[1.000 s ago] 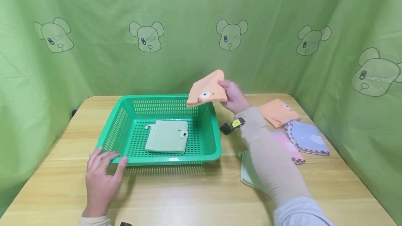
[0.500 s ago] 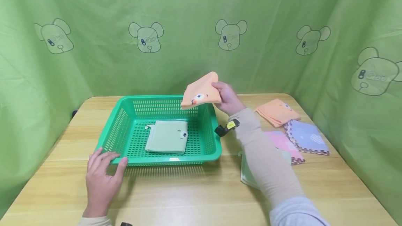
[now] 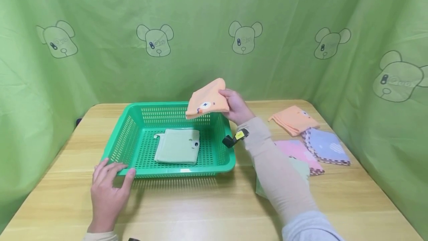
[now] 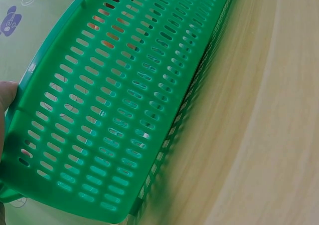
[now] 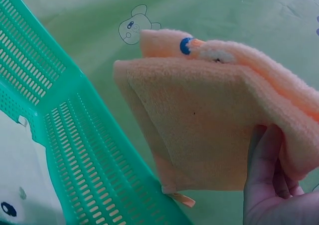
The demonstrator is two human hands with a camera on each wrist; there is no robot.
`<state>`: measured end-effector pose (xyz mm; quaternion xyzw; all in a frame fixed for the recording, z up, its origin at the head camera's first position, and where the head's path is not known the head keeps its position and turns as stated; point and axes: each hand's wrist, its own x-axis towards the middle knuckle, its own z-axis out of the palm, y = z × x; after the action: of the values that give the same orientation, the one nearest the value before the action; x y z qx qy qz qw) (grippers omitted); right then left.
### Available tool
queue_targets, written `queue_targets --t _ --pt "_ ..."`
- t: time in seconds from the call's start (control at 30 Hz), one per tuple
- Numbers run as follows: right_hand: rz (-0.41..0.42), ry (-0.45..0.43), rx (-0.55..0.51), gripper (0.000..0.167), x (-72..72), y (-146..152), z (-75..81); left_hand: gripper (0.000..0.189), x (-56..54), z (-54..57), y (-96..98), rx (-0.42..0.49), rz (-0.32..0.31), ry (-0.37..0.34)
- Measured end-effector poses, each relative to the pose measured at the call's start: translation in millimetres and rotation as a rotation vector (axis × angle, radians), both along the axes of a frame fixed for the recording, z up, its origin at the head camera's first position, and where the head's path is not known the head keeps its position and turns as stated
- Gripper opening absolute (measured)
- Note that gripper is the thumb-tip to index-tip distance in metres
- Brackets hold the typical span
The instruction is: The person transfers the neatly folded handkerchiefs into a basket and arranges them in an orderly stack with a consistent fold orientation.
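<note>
My right hand pinches a folded orange towel with an embroidered animal face and holds it above the back right part of a green plastic basket. Seen from the right wrist, the thumb lies against the flat side of the towel, and a small hanging loop dangles from its lower corner. A folded pale green towel lies flat inside the basket. At the front left corner, my left hand holds the basket's rim, fingers over the edge and thumb on the front rim.
On the right of the wooden table lie another orange towel, a blue one with a checked border, a pink one, and a pale green one partly under my right forearm. A green curtain surrounds the table.
My right hand has moved left and slightly down with the orange towel, further over the basket. My left hand and the basket have stayed in place.
</note>
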<state>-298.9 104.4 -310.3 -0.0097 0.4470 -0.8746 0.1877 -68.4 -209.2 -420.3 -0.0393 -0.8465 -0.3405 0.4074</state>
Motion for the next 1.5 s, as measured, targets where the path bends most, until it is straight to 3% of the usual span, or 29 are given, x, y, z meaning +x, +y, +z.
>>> queue_targets --t 0.83,1.27,1.5 --pt "0.025 -0.053 -0.072 0.053 3.0 -24 -2.1 0.027 1.8 -0.4 0.6 0.023 0.000 -0.007" --pt "0.024 -0.108 -0.059 0.056 5.4 -36 -4.2 0.028 1.2 -0.4 -0.1 0.019 -0.003 -0.007" --pt "0.010 -0.077 -0.028 0.053 7.9 -42 -5.4 0.028 0.3 0.8 -0.4 0.013 -0.004 -0.013"
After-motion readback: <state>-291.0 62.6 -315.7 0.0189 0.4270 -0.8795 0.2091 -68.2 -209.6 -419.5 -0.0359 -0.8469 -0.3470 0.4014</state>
